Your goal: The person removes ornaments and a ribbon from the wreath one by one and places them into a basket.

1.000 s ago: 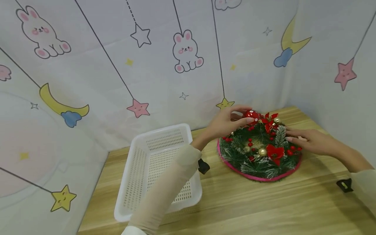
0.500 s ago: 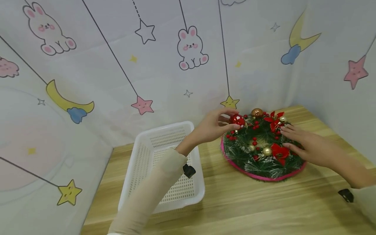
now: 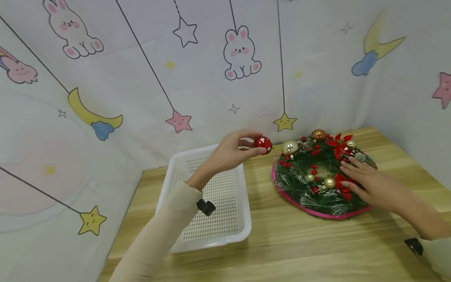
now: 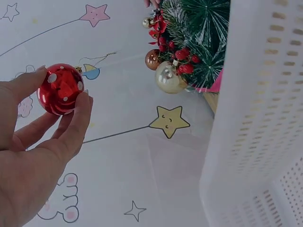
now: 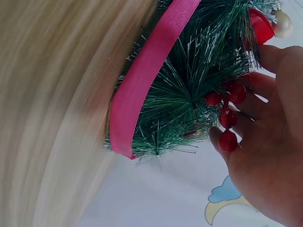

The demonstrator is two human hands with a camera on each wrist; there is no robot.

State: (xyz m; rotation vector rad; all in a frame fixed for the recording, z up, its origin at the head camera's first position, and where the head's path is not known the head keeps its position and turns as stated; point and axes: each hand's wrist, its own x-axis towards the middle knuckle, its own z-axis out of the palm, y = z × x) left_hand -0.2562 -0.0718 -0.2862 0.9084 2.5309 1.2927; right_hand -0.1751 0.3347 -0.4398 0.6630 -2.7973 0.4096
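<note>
While the left hand (image 3: 229, 150) pinches a red ball (image 3: 264, 145), the right hand (image 3: 375, 184), fingers (image 3: 356, 175) extended, touches the wreath (image 3: 297, 190).

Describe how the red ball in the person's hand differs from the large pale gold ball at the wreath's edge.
The red ball has white spots, while the pale gold ball shows none. The red ball is held by the fingers of the left hand, apart from the wreath; the pale gold ball sits at the wreath's edge with no hand on it. Both are round and shiny.
</note>
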